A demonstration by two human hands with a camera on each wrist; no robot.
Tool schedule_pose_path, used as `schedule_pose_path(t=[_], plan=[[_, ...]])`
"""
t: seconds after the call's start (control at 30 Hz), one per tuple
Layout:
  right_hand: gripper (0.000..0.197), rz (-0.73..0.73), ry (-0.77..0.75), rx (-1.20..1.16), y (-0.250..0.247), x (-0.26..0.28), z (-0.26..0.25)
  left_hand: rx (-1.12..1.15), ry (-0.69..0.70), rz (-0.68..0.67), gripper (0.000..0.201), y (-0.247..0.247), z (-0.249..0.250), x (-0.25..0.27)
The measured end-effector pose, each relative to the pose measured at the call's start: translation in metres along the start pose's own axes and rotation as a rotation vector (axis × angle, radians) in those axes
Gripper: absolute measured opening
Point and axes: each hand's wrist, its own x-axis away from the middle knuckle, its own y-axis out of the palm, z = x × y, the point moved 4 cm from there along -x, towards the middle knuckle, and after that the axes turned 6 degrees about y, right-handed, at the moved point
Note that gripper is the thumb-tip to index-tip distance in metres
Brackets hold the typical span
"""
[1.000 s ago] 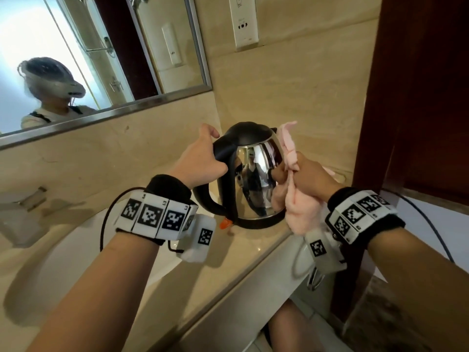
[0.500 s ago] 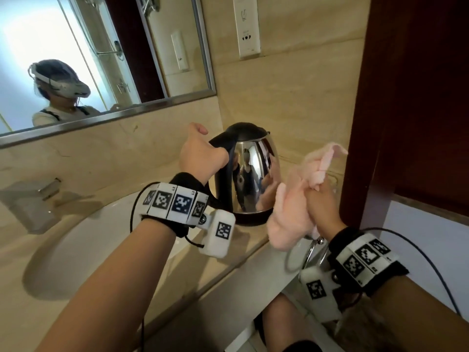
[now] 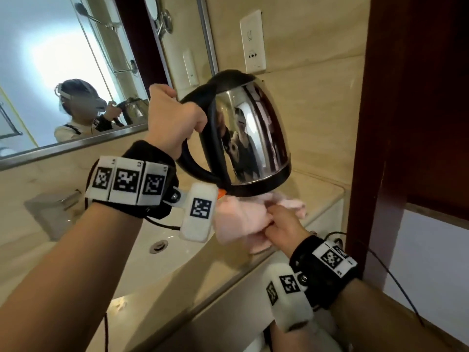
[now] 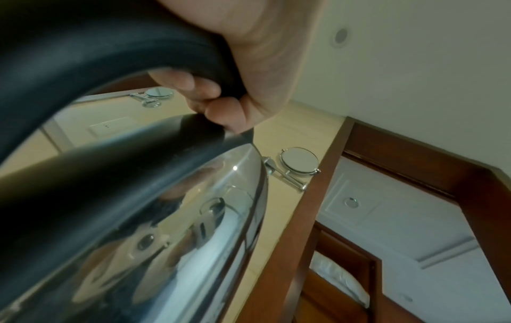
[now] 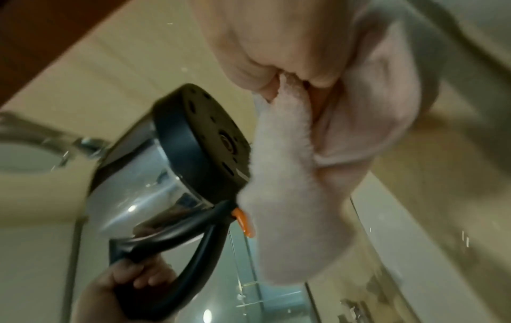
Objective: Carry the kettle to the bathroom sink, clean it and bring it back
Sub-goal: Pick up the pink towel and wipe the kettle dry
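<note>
Up off the counter (image 3: pixel 322 199), the stainless-steel kettle (image 3: pixel 253 133) hangs in the air, tilted so its black lid leans toward the wall and its black base tips down toward the person. The left hand (image 3: pixel 175 118) holds it by the black handle (image 3: pixel 193 163); in the left wrist view the fingers (image 4: pixel 193 87) curl tightly round that handle beside the shiny body. An orange switch (image 5: pixel 244 220) sticks out where the handle meets the base. Just below the base, the right hand (image 3: pixel 284 224) grips a bunched pink cloth (image 3: pixel 241 219), its fingers closed on the folds, and the right wrist view shows the cloth touching the edge of the round black underside (image 5: pixel 210 135). Both wrists carry black bands with square black-and-white markers. Beneath the kettle and cloth lies the beige stone counter, with the white sink (image 3: pixel 162 237) and its metal drain to the left. A framed mirror (image 3: pixel 76 72) on the wall behind reflects the person holding the kettle. A white socket plate (image 3: pixel 252 41) sits on the tiled wall above the kettle, and a dark wooden door frame (image 3: pixel 375 148) stands at the right.
</note>
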Motion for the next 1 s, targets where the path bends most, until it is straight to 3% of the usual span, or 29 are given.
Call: schedule_pose_path(t=[0.1,0.23,0.3,0.4,0.53,0.63,0.77,0.9,1.0], plan=[[0.023,-0.044,0.09,-0.074,0.017,0.0,0.012,-0.036,-0.013,-0.015,0.055,0.003,0.0,0.006],[0.009,-0.083,0.063,-0.213,0.026,0.004,0.014,-0.082,-0.033,-0.052,0.057,0.005,-0.01,0.017],[0.025,-0.169,0.097,-0.308,0.024,0.004,0.017,-0.158,0.007,-0.101,0.057,0.006,-0.013,0.02],[0.036,-0.126,0.101,-0.385,0.009,0.015,0.02,-0.247,0.066,-0.144,0.054,0.006,-0.014,0.026],[0.05,-0.109,0.074,-0.308,-0.011,0.01,0.028,-0.287,0.065,-0.132,0.051,0.002,-0.025,0.03],[0.039,-0.067,0.07,-0.283,-0.026,0.008,0.024,-0.257,0.032,-0.116,0.05,-0.003,-0.032,0.03],[0.042,-0.062,0.025,-0.33,-0.037,0.004,0.008,-0.173,0.002,-0.136,0.052,-0.01,-0.035,0.033],[0.039,0.0,0.039,-0.387,-0.025,0.003,-0.005,-0.135,0.016,-0.117,0.053,-0.019,-0.029,0.033],[0.042,-0.049,0.065,-0.411,-0.008,0.004,-0.001,-0.134,0.043,-0.134,0.052,-0.022,-0.02,0.035]])
